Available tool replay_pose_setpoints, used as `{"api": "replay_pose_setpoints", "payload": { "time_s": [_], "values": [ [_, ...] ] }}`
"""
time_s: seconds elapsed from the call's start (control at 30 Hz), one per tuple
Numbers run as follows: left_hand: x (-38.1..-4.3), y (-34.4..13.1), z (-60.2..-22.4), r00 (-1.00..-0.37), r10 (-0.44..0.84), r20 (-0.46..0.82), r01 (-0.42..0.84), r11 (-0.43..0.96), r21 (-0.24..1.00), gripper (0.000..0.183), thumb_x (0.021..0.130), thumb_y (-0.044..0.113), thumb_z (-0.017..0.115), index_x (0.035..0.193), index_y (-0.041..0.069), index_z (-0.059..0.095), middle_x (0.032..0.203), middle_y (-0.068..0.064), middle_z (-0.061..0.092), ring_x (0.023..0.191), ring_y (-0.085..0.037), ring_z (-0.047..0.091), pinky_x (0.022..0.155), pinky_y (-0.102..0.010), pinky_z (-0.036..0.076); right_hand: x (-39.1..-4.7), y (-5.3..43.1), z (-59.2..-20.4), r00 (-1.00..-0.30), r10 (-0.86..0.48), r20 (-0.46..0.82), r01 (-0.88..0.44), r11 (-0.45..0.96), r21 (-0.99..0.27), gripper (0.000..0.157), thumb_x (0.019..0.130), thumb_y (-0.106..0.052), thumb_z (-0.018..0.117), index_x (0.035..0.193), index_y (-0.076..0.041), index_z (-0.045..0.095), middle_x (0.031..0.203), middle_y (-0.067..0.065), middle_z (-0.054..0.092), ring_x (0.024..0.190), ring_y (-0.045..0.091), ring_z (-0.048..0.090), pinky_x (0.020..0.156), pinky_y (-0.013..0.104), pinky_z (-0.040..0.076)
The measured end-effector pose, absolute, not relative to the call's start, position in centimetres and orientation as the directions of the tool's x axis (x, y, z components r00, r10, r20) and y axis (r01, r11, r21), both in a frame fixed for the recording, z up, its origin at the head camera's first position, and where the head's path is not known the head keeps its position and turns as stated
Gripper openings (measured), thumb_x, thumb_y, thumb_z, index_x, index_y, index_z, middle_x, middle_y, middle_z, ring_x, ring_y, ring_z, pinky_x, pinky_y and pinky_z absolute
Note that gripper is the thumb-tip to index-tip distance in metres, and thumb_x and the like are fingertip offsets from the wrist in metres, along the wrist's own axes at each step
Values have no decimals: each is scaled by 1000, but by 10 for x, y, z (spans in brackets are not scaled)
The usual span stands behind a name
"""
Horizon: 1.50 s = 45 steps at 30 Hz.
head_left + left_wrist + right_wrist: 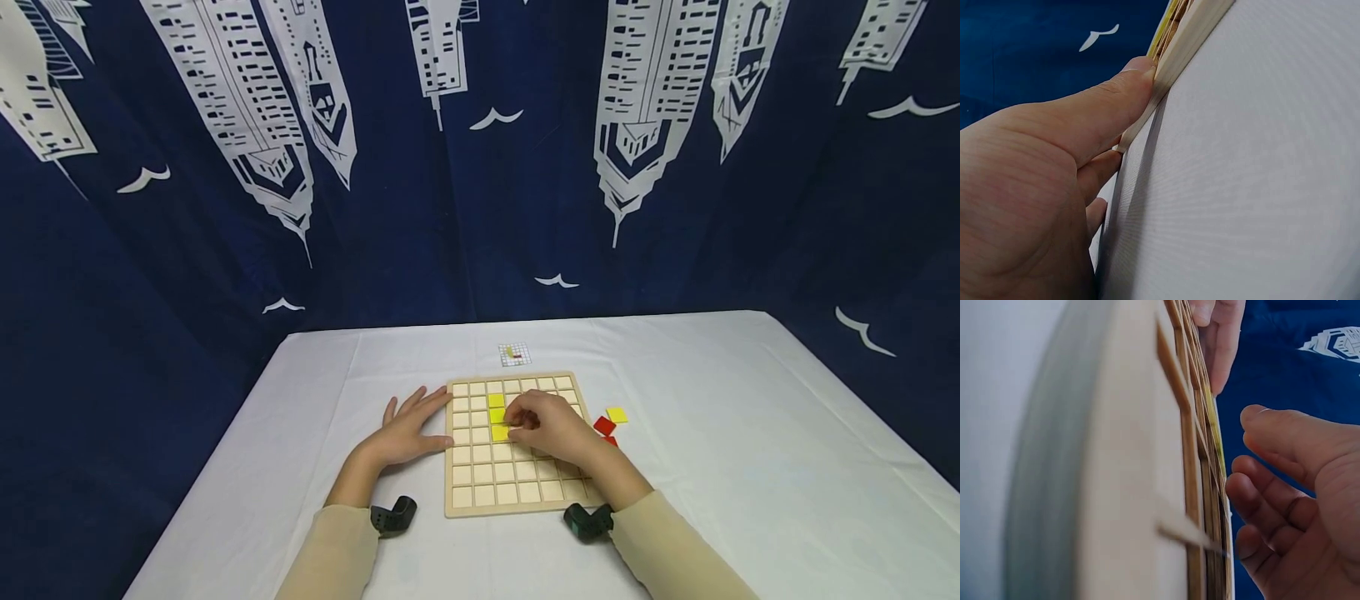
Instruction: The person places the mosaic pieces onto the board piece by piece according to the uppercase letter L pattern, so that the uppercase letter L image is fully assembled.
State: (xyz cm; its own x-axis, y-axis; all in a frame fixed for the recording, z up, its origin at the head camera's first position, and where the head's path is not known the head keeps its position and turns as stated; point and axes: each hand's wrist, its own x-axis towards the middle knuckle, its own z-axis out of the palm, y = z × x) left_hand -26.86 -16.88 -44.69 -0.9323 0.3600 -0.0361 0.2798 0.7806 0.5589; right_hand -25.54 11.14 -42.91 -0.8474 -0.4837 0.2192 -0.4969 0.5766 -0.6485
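yellow tiles (497, 415) run toward the board's (510, 509) far edge, just left of the nearer right hand (553, 427), loosely curled, empty; the spread left hand (402, 437) touches the left edge

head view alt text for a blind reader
The right hand is over a wooden grid board, beside three yellow tiles in a column; the left hand touches the board's left edge. Loose tiles and a pattern card lie nearby.

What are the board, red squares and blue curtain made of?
The board looks like pale, smooth wood, with light tan edges and browner grid strips. The red squares could be plastic or painted wood; only flat, even colour shows. The curtain seems matte cloth, judging by its soft creases.
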Motion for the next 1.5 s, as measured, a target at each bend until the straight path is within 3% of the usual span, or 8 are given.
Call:
{"api": "replay_pose_setpoints", "payload": {
  "time_s": [0.37,0.73,0.87,1.07,1.3,1.5],
  "values": [
    [-270,-166,-447,-933,358,-36,278,782,558,79,85,42,75,153,21,42,166,1,29,158,-31,10,122,-65,-10,-254,134,-418,-879,-417,231,-457,597,-660,14,89,-13,74,103,-12,71,104,2,69,88,12,60,79,30,54],
    [-269,-166,-445,-928,369,-42,281,772,571,78,86,41,75,154,21,41,166,0,29,158,-31,9,122,-65,-11,-259,168,-404,-916,-324,238,-397,635,-663,20,90,-12,74,110,-10,71,113,6,69,94,19,61,75,30,51],
    [-269,-167,-445,-929,369,-43,280,772,571,78,86,41,75,154,21,41,166,0,28,158,-32,9,122,-65,-11,-263,184,-399,-933,-287,215,-356,670,-651,24,91,-13,72,114,-10,70,119,7,67,100,25,61,73,31,51],
    [-267,-168,-445,-932,360,-38,275,773,572,78,86,40,75,153,20,42,166,1,29,158,-32,10,122,-65,-11,-267,204,-395,-951,-256,176,-309,714,-629,26,91,-14,71,118,-12,69,124,9,65,105,29,61,81,38,54],
    [-267,-168,-445,-935,353,-43,267,776,572,78,86,40,75,153,21,42,165,1,30,158,-32,10,122,-65,-11,-269,223,-401,-960,-261,102,-267,738,-620,29,90,-10,70,119,-9,68,125,13,64,106,30,59,80,33,51],
    [-268,-168,-445,-933,358,-39,274,776,568,78,86,40,75,153,21,41,166,1,29,158,-31,10,122,-65,-11,-272,238,-413,-964,-259,60,-237,738,-631,33,88,-9,71,121,-9,68,124,14,65,104,28,58,85,35,51]
  ]
}}
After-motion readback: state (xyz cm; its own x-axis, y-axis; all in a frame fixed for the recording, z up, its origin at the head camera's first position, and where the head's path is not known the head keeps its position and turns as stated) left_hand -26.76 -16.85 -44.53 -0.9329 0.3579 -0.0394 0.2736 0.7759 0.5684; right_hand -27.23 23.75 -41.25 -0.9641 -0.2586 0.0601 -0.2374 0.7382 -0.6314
